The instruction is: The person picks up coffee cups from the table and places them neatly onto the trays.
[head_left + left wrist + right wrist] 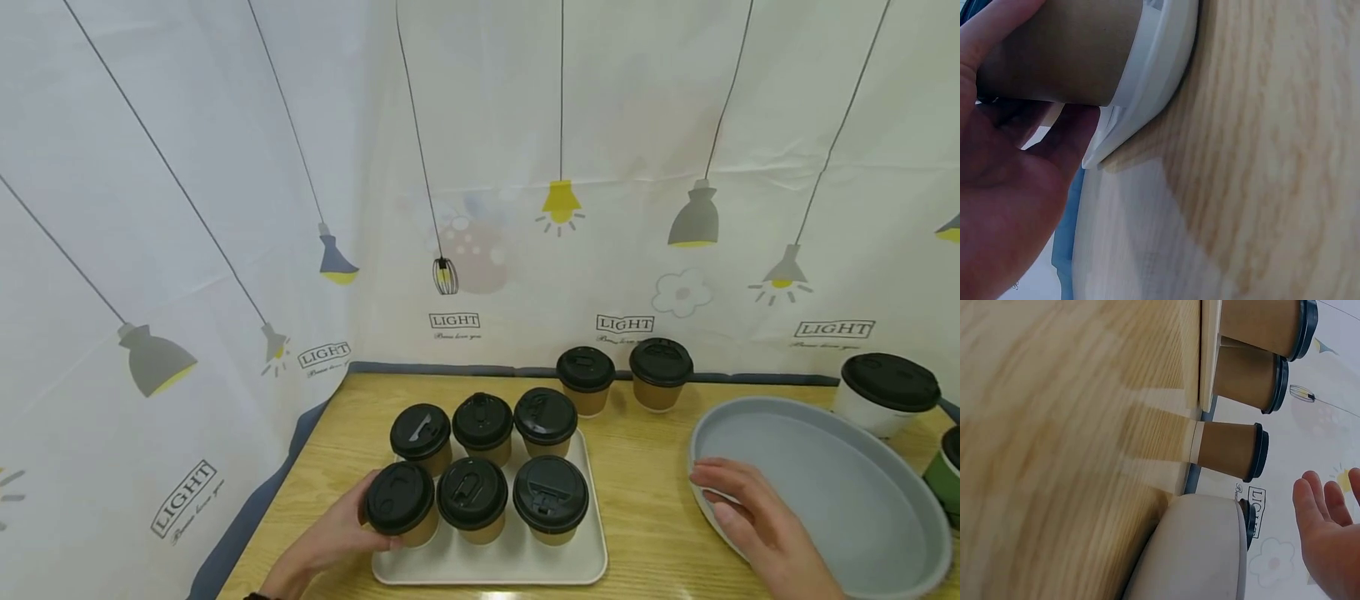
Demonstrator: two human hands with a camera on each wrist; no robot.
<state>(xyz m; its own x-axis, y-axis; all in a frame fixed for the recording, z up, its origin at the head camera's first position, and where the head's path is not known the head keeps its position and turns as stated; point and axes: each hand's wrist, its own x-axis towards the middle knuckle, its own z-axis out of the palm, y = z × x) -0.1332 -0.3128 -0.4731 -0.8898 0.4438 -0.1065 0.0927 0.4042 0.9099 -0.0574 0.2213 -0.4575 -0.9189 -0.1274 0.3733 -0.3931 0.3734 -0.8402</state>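
Observation:
My left hand [347, 527] grips a brown paper coffee cup [417, 533] with a black lid, at the front left corner of a cream rectangular tray [487, 570]. In the left wrist view, the thumb and fingers of that hand [1016, 169] lie around the cup's brown wall [1072, 53], its base right at the tray's rim [1160, 69]. Several more lidded cups [471, 500] stand upright in two rows on this tray. On the right, my right hand [765, 517] hovers at the left rim of a round grey tray [832, 483], fingers loosely bent and holding nothing.
Two more brown cups [585, 379] stand behind the cream tray near the back edge of the wooden table [645, 483]. A larger white cup [885, 396] with a black lid and a green cup [947, 471] stand beyond the grey tray. A lamp-printed curtain [510, 125] hangs behind.

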